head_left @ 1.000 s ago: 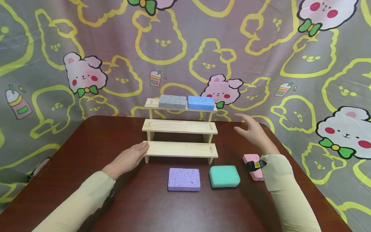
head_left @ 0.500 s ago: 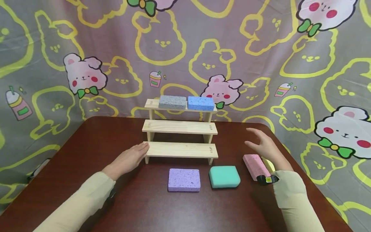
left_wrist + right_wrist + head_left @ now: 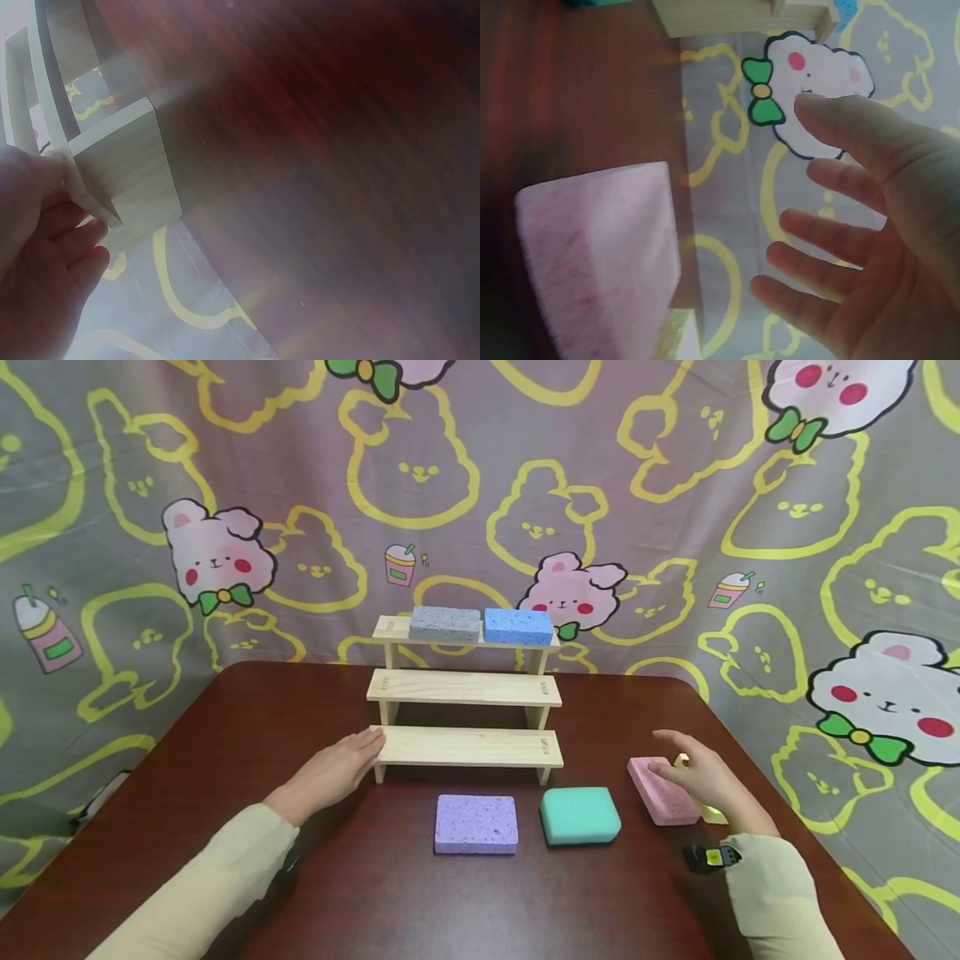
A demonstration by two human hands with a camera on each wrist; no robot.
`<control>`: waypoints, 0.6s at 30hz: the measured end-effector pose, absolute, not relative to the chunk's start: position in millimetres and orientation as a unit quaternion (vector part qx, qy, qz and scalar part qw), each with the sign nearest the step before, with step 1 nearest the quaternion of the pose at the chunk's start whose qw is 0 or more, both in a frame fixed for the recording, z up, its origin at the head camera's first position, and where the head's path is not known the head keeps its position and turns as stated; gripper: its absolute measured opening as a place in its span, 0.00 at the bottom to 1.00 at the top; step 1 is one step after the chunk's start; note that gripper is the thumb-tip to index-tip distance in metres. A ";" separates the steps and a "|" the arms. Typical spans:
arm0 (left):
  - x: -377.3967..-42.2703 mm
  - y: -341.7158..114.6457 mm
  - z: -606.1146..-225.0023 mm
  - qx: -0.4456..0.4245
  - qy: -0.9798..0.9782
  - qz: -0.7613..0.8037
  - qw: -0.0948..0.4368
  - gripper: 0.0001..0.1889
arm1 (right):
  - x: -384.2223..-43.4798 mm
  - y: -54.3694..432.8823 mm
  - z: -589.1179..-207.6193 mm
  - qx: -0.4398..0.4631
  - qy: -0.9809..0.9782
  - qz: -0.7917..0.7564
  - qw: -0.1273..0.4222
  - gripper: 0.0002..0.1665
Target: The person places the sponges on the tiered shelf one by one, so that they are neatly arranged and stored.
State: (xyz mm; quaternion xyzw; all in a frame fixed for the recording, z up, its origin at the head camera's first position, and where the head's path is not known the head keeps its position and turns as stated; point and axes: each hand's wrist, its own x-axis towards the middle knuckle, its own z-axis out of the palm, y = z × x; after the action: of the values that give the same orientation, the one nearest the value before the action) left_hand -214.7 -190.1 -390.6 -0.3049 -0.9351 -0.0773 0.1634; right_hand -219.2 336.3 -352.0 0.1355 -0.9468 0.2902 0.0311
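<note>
A three-tier wooden shelf (image 3: 465, 746) stands on the table. My left hand (image 3: 330, 777) holds the left end of its lowest board, with thumb and fingertips around the board's end in the left wrist view. My right hand (image 3: 708, 781) is held over the pink sponge (image 3: 667, 797), fingers spread and slightly bent, nothing between them. In the right wrist view the pink sponge lies apart from the fingers. Beside it, partly hidden by the hand, is a yellow sponge (image 3: 712, 814). Left of these lie a teal sponge (image 3: 580, 816) and a purple sponge (image 3: 476, 823).
On the top tier sit a grey sponge (image 3: 446, 624) and a blue sponge (image 3: 518, 626). A patterned curtain (image 3: 450, 485) hangs behind the dark brown table (image 3: 360, 893). The table's right edge runs just past the yellow sponge.
My right hand has come back from beside the top tiers, down and to the right, to over the pink sponge. The yellow sponge has come into sight. My left hand stays put.
</note>
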 end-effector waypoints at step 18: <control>-214.3 -189.8 -389.1 -0.303 -0.935 -0.087 0.163 0.19 | -215.8 340.8 -384.0 0.152 -0.963 0.224 0.006 0.25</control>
State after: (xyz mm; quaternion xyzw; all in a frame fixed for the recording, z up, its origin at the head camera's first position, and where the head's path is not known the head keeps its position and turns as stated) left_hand -214.3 -189.8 -389.1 -0.3028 -0.9350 -0.0874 0.1626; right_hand -215.8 340.8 -384.0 0.1523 -0.9626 0.2238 0.0058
